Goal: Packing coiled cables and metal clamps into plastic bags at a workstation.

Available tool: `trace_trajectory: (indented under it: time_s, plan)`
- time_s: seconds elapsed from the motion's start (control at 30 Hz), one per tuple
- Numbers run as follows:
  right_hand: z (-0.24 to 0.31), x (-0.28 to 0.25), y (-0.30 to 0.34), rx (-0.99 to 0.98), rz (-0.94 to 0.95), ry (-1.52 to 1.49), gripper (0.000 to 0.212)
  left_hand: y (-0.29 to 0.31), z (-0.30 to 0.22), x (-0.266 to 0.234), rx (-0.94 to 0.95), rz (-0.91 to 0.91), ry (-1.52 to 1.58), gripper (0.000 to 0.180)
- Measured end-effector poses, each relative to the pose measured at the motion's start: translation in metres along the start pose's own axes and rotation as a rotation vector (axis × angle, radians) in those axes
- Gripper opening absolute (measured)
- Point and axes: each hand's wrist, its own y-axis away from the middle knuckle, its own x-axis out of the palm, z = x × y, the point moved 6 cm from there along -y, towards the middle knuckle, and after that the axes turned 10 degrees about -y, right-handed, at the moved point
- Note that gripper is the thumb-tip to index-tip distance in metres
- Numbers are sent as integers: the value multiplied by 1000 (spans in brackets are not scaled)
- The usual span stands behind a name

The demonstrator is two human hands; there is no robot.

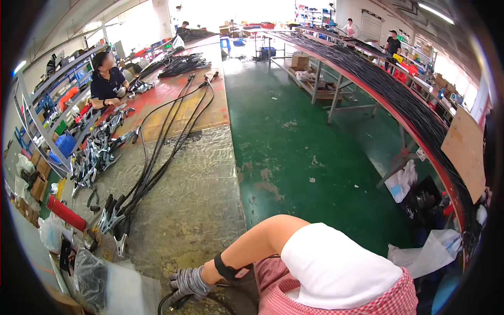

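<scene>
Hands: only one gloved hand (190,283) shows, at the lower middle of the frame, fingers curled around a black cable (169,303) on the bench (199,210); the other is out of view. A firm grip near the cable end would steady it.

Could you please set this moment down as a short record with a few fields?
Setting: long workbench beside a green floor in a workshop
Left hand: gloved left hand at the bench's near edge, its grip closed on a black cable
Right hand: not in view
On the bench: bundle of long black cables ending in metal clamps; heap of loose clamps; red cylinder
Others: a seated person at the bench's far left; more people stand far off
Right side: long rack of black cables
</scene>
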Motion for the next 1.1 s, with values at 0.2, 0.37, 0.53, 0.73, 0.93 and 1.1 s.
trace_trajectory:
  time_s: [0.2,0.37,0.53,0.73,0.93,1.1]
  plan:
    - [-6,6,4,66,-86,45,73,7,15,20,80,34,-185,50]
    - [-5,9,-8,16,-77,1,71,21,11,15,105,26,-327,54]
    - [-6,14,-11,46,-59,56,65,13,-31,39,262,154,-241,56]
    - [-13,31,-12,1,-89,93,54,-3,-53,60,359,220,-333,62]
    - [22,-1,2,-178,-291,31,51,-6,-45,66,393,259,-501,67]
    - [18,15,-29,-57,140,247,49,-5,-50,62,389,230,-416,71]
